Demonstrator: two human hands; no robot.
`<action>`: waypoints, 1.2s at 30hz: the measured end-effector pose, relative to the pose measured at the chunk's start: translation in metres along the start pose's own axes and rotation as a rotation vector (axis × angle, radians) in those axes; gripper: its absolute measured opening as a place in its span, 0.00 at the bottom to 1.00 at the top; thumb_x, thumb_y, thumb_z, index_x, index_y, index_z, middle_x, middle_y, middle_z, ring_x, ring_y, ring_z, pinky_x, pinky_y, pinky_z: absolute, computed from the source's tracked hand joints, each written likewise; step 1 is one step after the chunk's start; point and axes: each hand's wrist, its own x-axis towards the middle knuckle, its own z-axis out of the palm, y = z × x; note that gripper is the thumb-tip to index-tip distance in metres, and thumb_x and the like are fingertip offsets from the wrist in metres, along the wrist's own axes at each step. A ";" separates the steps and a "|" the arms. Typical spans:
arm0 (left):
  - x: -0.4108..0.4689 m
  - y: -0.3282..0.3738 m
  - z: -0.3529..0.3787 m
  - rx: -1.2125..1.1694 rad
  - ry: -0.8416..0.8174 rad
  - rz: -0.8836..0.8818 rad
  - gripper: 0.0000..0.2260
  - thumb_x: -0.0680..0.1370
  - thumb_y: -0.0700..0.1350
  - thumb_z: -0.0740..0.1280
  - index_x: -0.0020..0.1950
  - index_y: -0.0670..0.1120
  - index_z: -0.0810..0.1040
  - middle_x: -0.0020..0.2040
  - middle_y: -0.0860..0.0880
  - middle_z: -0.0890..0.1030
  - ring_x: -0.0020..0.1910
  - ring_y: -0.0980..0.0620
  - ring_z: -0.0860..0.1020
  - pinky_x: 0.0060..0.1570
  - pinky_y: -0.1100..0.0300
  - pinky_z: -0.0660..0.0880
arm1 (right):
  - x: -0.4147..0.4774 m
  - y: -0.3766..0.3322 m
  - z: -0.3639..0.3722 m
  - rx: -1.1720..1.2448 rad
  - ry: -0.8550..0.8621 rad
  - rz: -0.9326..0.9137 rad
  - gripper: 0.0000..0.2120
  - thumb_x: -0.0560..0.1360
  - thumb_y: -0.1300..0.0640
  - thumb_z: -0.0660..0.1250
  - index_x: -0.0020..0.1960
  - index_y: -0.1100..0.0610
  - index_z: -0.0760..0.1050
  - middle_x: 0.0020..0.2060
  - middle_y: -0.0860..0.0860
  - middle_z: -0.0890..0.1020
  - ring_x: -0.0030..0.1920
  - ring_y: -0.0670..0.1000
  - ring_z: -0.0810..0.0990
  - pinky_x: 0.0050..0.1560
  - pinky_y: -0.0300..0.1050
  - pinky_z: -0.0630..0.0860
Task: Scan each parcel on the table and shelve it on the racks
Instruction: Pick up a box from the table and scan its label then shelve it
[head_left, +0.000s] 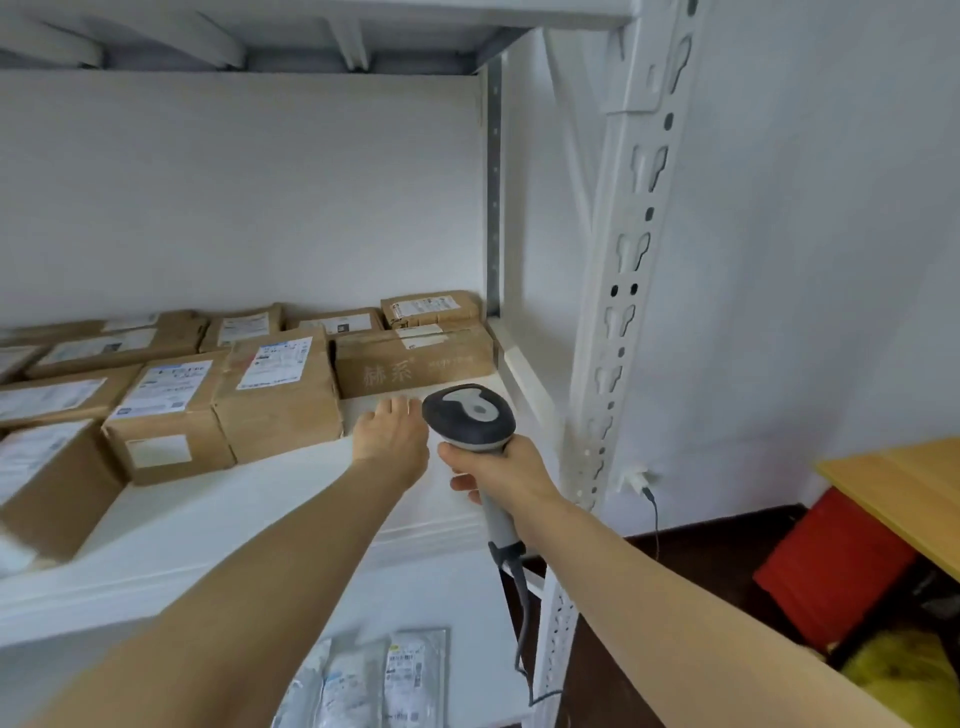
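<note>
Shelving step, at the rack shelf (260, 512).
Left hand (392, 434) empty, fingers straight; right hand (501, 470) wrapped round barcode scanner (470, 415) (next, probably: fetch another parcel).

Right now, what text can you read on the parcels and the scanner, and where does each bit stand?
"赫系": printed on the front of the brown box at the right end of the shelf; the fainter print beside it is unreadable.
Shipping labels on the other boxes: too blurred to read.
Labels on the grey bags below: too small to read.
Scanner: no text visible.
</note>
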 end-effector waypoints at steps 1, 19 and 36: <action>-0.017 0.007 -0.004 -0.011 -0.008 0.002 0.19 0.81 0.46 0.58 0.71 0.45 0.64 0.65 0.45 0.70 0.65 0.46 0.69 0.62 0.54 0.69 | -0.013 0.007 -0.006 0.009 -0.017 0.004 0.15 0.72 0.56 0.74 0.56 0.58 0.77 0.44 0.52 0.83 0.38 0.49 0.83 0.42 0.41 0.77; -0.133 0.317 -0.049 -0.097 -0.002 0.668 0.18 0.81 0.57 0.54 0.63 0.47 0.72 0.58 0.49 0.76 0.56 0.48 0.76 0.46 0.54 0.73 | -0.155 0.125 -0.281 0.359 0.457 0.021 0.10 0.72 0.57 0.74 0.49 0.61 0.79 0.31 0.54 0.80 0.27 0.49 0.77 0.34 0.44 0.76; -0.047 0.698 -0.060 -0.270 -0.064 1.219 0.19 0.81 0.56 0.56 0.64 0.45 0.72 0.60 0.48 0.75 0.54 0.47 0.77 0.40 0.57 0.68 | -0.156 0.180 -0.607 0.706 1.144 0.141 0.11 0.75 0.54 0.72 0.49 0.60 0.75 0.29 0.57 0.78 0.25 0.52 0.73 0.28 0.43 0.73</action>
